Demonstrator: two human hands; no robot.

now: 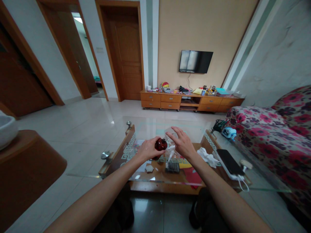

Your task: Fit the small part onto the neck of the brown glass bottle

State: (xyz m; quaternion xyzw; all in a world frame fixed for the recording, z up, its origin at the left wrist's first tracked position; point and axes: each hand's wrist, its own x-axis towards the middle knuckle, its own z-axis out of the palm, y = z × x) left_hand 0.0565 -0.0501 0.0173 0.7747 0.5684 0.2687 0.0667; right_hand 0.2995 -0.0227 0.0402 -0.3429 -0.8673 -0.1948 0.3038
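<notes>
Head view: your left hand (145, 149) has its fingers wrapped around a dark red round object (160, 144), held above the glass coffee table (145, 127). Your right hand (181, 142), fingers spread and holding nothing, hovers just beside the object, over a clear plastic bag (170, 155).

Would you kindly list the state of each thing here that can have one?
left hand: closed around the dark red round object
right hand: open, fingers spread beside the object
television: off, screen dark
middle door: shut
phone: face up, screen dark, on the glass table
</notes>
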